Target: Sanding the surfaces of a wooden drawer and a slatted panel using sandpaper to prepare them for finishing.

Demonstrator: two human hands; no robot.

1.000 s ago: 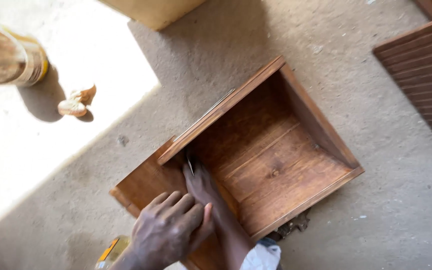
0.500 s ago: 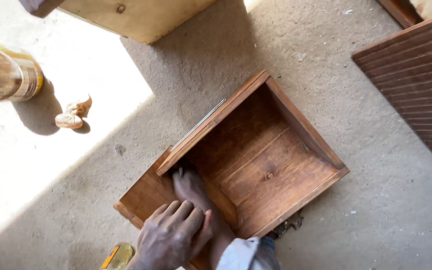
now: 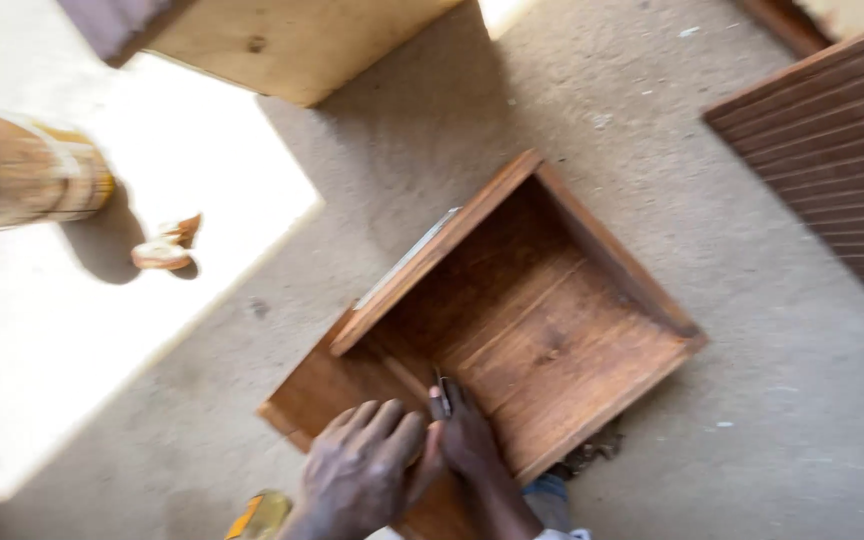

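Open-topped square box of reddish-brown stained wood (image 3: 552,320) lying on a dusty grey concrete floor (image 3: 752,330), one corner turned toward the viewer. The left hand (image 3: 362,475) lies palm down, fingers spread and gently curled, on the box's near-left outer board, pressing flat on the wood and gripping nothing. Just beside it, touching at the thumb, the right hand (image 3: 467,435) reaches over the near wall into the box with its fingers pinched together on a small thin dark tool (image 3: 442,388), whose kind is too blurred to tell; its tip sits at the inner near corner. Beyond that grip the box floor is bare, bounded by the far-left wall and the far-right wall. Left of the hands the floor is open up to a bright sunlit patch (image 3: 102,350). Well apart to the far right lies a ribbed brown wooden panel (image 3: 832,160); far ahead stands a pale plywood block (image 3: 292,40); far left, a brown cylindrical container (image 3: 27,170).
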